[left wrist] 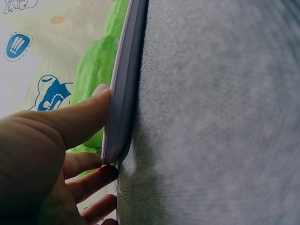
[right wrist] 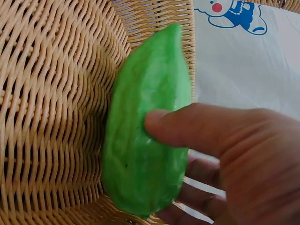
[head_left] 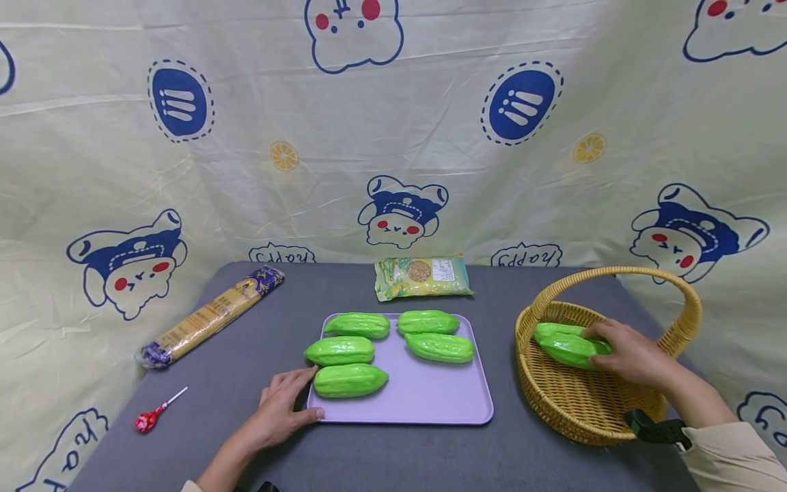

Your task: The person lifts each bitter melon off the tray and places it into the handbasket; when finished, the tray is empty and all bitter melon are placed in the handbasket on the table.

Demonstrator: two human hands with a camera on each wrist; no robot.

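Observation:
In the head view my right hand (head_left: 627,352) is inside the wicker basket (head_left: 556,417), gripping a green, ribbed bitter melon (right wrist: 145,126). The right wrist view shows the thumb across its side and the other fingers partly hidden behind it. A second bitter melon (head_left: 553,329) lies just behind the held one in the basket. My left hand (head_left: 279,406) holds the near left corner of the lilac tray (head_left: 436,403), thumb at the front rim and fingers along the left side. Several bitter melons (head_left: 350,380) lie on the tray in two columns.
A bag of grain-like food (head_left: 424,278) lies behind the tray. At the left are a long pack of noodles (head_left: 212,316) and a red lollipop (head_left: 147,420). The basket's tall handle (head_left: 615,272) arches above it. A patterned cloth (head_left: 393,123) hangs behind the grey table (head_left: 258,355).

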